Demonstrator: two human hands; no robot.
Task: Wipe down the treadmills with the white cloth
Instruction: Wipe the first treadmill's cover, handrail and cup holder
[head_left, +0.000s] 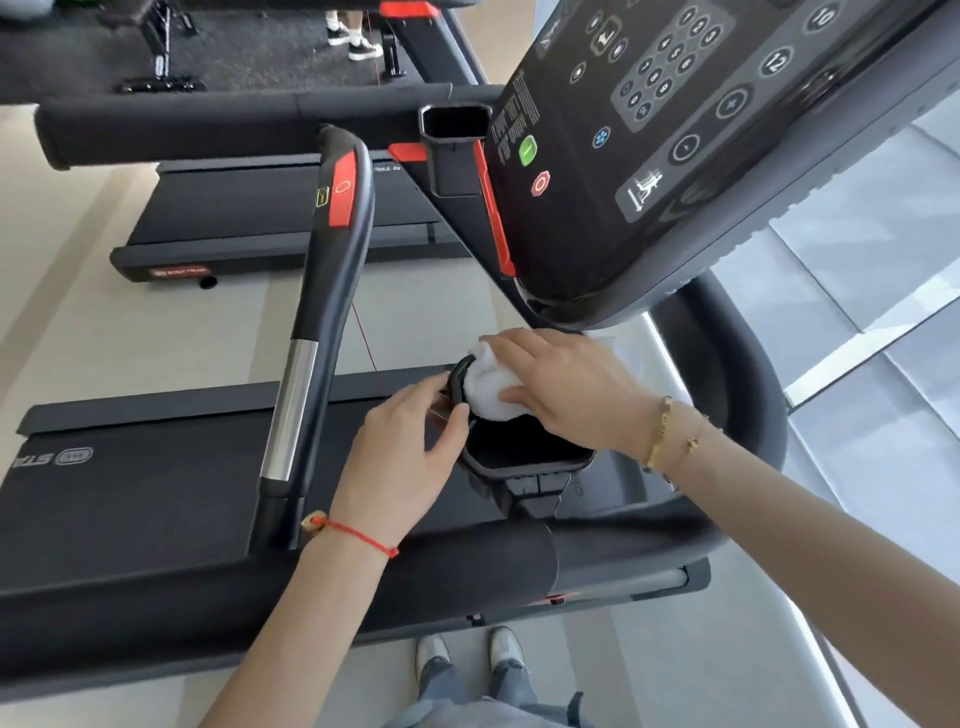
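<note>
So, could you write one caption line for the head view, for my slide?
Right hand presses the white cloth on the treadmill's cup holder while the left hand steadies its rim.

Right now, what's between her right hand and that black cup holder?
The white cloth, bunched under the right hand and pressed onto the cup holder's rim, seen in the head view.

Bright, even daylight enters from the right; pale glare lies on the glossy floor (857, 291) there; shadows are soft and faint; wide-angle distortion bends the edges; the far left corner is slightly smeared; the near centre is sharp.
</note>
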